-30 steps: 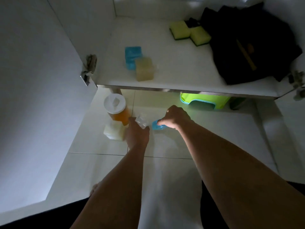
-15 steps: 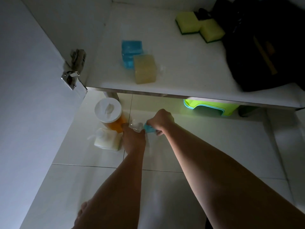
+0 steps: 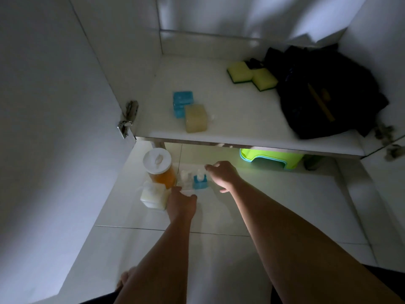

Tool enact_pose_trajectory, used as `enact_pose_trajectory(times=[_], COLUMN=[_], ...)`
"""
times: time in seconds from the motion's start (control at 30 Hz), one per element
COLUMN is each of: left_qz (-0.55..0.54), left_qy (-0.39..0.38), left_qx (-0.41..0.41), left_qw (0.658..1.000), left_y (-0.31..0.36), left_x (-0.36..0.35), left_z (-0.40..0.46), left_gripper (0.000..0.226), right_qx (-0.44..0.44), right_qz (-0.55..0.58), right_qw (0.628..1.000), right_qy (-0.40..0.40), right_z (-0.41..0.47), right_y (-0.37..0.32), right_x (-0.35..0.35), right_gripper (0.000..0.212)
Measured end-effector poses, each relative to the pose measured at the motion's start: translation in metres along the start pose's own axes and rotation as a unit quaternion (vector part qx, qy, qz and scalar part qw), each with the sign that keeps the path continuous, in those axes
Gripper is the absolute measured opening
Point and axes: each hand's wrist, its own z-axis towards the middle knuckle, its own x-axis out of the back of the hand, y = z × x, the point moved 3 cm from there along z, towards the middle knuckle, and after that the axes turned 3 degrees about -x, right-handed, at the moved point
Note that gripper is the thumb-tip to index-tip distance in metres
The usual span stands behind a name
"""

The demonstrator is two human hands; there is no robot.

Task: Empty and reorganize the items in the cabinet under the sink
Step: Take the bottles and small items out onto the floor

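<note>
On the floor tiles in front of the cabinet stand a small blue bottle (image 3: 199, 182) and a clear bottle (image 3: 185, 176) beside it. My right hand (image 3: 223, 175) hovers just right of the blue bottle with fingers spread, holding nothing. My left hand (image 3: 182, 202) is just below the clear bottle, fingers loosely extended, and holds nothing. An orange jar with a white lid (image 3: 159, 168) and a pale yellow bottle (image 3: 153, 195) stand to the left. Inside the cabinet (image 3: 241, 132) lie a blue block (image 3: 182, 102), a beige block (image 3: 196, 118), two yellow sponges (image 3: 252, 76) and a black bag (image 3: 324, 93).
The open cabinet door (image 3: 54, 106) fills the left side, its hinge (image 3: 128, 119) at the shelf edge. A lime green stool (image 3: 271, 157) sits under the cabinet floor. The scene is dim. My bare foot (image 3: 126, 278) shows at the bottom.
Both hands have let go of the blue and clear bottles, which now stand on the floor. The right hand has opened and drawn right; the left has pulled back.
</note>
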Motion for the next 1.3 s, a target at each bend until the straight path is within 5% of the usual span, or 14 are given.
enact_pose_trajectory(times=[0.3, 0.5, 0.7, 0.83, 0.93, 1.1, 1.3], left_qz=[0.107, 0.200, 0.287, 0.274, 0.248, 0.308, 0.332], left_qy=[-0.003, 0.063, 0.013, -0.075, -0.051, 0.025, -0.043], left_qx=[-0.236, -0.374, -0.383, -0.343, -0.357, -0.412, -0.403], left_qw=[0.966, 0.903, 0.878, 0.895, 0.899, 0.857, 0.852], left_y=[0.102, 0.163, 0.203, 0.220, 0.226, 0.240, 0.262], left_x=[0.061, 0.097, 0.102, 0.089, 0.081, 0.090, 0.088], left_z=[-0.015, 0.029, 0.108, 0.151, 0.169, 0.188, 0.200], left_gripper=[0.033, 0.049, 0.070, 0.074, 0.069, 0.053, 0.058], right_qx=[0.099, 0.072, 0.058, -0.002, 0.017, 0.110, 0.117], right_qz=[-0.013, 0.126, 0.202, 0.206, 0.166, 0.076, 0.040], right_qw=[0.985, 0.987, 0.976, 0.977, 0.983, 0.983, 0.987], right_qy=[0.143, 0.066, 0.056, 0.049, 0.074, 0.123, 0.101], right_z=[-0.045, -0.017, 0.038, 0.074, 0.091, 0.110, 0.112], right_y=[-0.031, -0.070, -0.116, -0.134, -0.147, -0.169, -0.179], right_x=[0.066, 0.065, 0.035, 0.021, 0.031, 0.065, 0.071], right_gripper=[0.033, 0.043, 0.058, 0.094, 0.084, 0.060, 0.055])
